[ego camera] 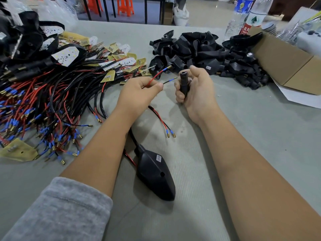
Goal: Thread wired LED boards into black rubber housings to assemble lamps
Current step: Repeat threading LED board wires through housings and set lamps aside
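Note:
My left hand (139, 92) pinches a red wire (155, 77) and a black wire (169, 81), their blue-sleeved tips pointing right. My right hand (194, 87) grips a black rubber housing (184, 80) by its tube, whose open end faces up and left, a short gap from the wire tips. The rest of that housing is hidden in my palm. An assembled lamp (156, 173) lies on the table between my forearms, with its red and black leads (165, 125) trailing away.
A heap of wired LED boards (57, 91) covers the table's left side, with finished lamps (26, 42) behind it. Empty black housings (205, 51) are piled at the back right beside a cardboard box (286, 66). Water bottles (243, 16) stand behind.

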Motion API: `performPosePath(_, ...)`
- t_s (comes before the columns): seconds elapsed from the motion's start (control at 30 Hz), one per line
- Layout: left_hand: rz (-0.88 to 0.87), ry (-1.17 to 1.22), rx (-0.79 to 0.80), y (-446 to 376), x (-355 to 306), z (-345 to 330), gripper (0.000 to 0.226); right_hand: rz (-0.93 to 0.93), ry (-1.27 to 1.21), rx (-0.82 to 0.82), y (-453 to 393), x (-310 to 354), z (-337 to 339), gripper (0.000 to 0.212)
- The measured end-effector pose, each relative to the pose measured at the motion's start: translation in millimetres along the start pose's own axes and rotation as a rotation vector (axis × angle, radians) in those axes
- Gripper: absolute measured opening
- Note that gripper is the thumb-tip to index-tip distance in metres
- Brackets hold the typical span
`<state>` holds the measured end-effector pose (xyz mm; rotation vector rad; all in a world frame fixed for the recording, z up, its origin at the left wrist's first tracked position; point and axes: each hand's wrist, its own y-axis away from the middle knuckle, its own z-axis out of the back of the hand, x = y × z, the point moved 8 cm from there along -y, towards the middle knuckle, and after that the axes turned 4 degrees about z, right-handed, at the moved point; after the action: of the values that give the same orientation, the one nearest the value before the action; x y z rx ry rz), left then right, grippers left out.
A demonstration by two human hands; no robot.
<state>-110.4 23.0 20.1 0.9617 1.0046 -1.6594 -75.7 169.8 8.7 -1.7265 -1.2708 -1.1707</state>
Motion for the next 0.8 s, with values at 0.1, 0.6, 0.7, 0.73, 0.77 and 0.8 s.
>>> performPosePath(0.1, 0.016, 0.098, 0.014, 0.4, 0.1, -0.3, 0.019, -0.021, 0.003, -0.035, -1.5, -2.8, 4.1, 0.018)
performPosePath(0.6, 0.037, 0.226, -0.005, 0.4, -0.1, 4.9, 0.016, 0.066, -0.075, -0.043, -9.0, 0.4, 16.6, 0.025)
performPosePath(0.7, 0.037, 0.246, -0.005, -0.2, -0.1, 5.2, 0.017, 0.063, -0.048, -0.026, -8.7, 0.3, 15.5, 0.021)
performPosePath(0.73, 0.033, 0.250, -0.004, -0.2, -0.3, 5.2, 0.017, 0.064, -0.032, -0.020, -8.5, 0.2, 14.7, 0.019)
performPosePath(0.77, 0.027, 0.251, -0.004, -0.2, -0.7, 5.1, 0.016, 0.066, -0.012, -0.010, -8.2, 0.1, 13.6, 0.018)
performPosePath(0.8, 0.019, 0.250, 0.000, -0.3, -1.1, 5.0, 0.015, 0.070, 0.006, 0.002, -7.8, 0.1, 12.0, 0.017)
